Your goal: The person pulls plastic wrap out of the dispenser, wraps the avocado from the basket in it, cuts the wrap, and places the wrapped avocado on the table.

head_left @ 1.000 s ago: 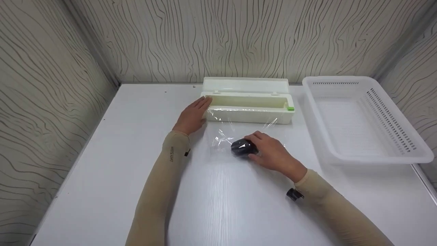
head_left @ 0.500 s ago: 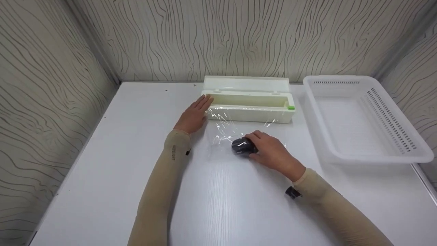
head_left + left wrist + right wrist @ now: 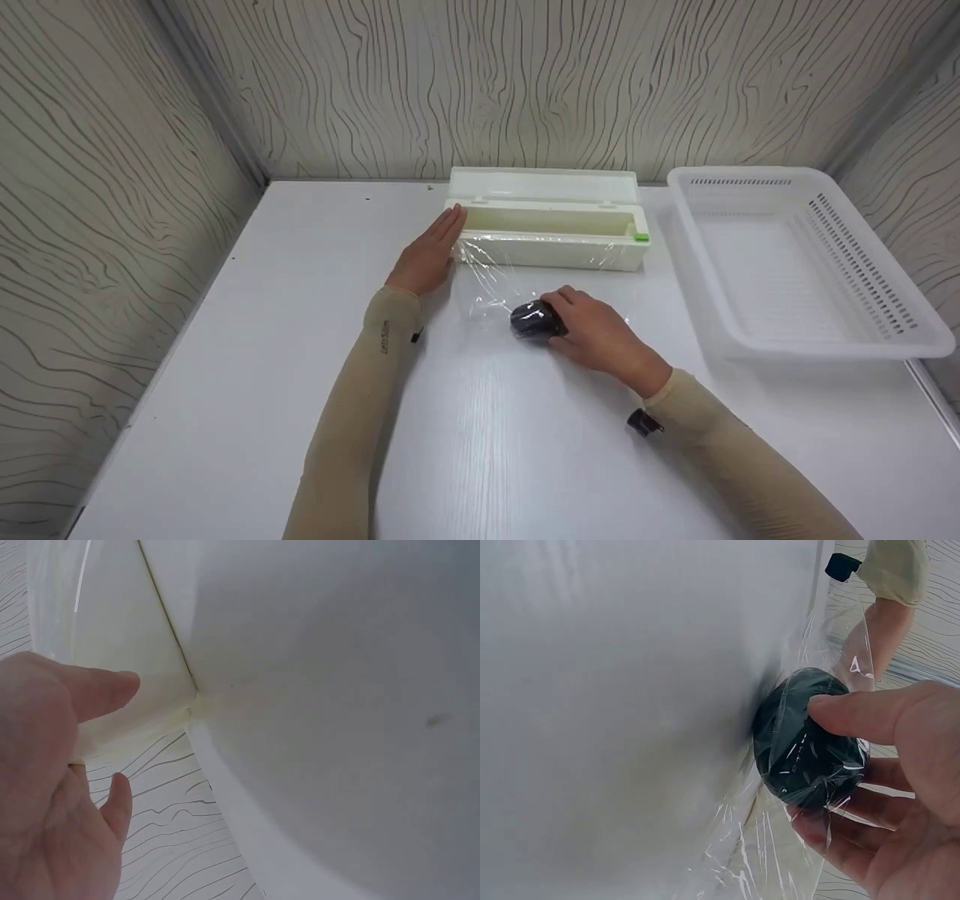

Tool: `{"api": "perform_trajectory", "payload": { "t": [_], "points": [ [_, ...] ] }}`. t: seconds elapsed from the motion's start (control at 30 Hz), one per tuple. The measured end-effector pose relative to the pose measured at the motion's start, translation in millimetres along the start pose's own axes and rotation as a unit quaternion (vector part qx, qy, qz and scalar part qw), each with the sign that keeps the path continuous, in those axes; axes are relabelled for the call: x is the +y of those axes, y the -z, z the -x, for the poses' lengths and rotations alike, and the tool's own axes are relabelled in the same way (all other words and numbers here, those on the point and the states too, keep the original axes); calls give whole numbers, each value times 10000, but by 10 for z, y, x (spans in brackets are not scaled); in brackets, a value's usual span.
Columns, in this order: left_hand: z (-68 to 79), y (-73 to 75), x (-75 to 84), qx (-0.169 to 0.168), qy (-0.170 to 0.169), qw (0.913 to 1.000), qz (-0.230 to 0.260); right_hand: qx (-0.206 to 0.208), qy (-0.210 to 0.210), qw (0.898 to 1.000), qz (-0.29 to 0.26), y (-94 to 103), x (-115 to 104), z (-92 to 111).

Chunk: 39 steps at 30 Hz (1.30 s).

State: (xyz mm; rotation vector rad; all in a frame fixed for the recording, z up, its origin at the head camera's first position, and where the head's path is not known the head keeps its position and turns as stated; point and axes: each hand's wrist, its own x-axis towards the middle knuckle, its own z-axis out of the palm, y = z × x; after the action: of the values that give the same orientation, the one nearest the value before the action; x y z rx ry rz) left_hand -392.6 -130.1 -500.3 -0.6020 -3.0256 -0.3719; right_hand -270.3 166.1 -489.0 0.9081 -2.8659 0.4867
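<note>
At the left end of a long white cling film box point(image 3: 551, 253), my left hand point(image 3: 427, 255) holds the corner, fingertips on its top edge. My left thumb point(image 3: 105, 688) lies over the box's front face in the left wrist view. Clear cling film point(image 3: 484, 281) runs from the box's front edge toward a black rounded object point(image 3: 531, 320) shaped like a computer mouse. My right hand point(image 3: 596, 330) grips this object at its right side, thumb nearer me. In the right wrist view, film covers the black object point(image 3: 802, 739), held between thumb and fingers.
The box's hinged lid point(image 3: 544, 184) is raised at the back, and a green slider point(image 3: 641, 237) sits at its right end. A white perforated plastic basket point(image 3: 720, 300) stands at the right of the white table point(image 3: 480, 435). Patterned wall panels enclose the back and sides.
Both hands keep their places on the box and the black object. The film's creases have shifted slightly toward the left, between the box and the object.
</note>
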Motion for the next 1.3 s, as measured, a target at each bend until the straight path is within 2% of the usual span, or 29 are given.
{"api": "perform_trajectory", "payload": {
  "t": [0.4,0.67,0.9,1.3],
  "points": [
    [-11,-14,-11,44,-52,10000,31,-76,-249,9996,-88,-17,-15,-31],
    [-8,-7,2,-1,8,10000,88,-92,-190,9997,-118,-6,8,-43],
    [-15,-18,-7,-19,34,9998,184,-110,98,9999,58,23,32,-29],
    [-33,-32,-40,2,-155,9998,101,-363,-59,9990,-247,39,144,-82]
  ]
}}
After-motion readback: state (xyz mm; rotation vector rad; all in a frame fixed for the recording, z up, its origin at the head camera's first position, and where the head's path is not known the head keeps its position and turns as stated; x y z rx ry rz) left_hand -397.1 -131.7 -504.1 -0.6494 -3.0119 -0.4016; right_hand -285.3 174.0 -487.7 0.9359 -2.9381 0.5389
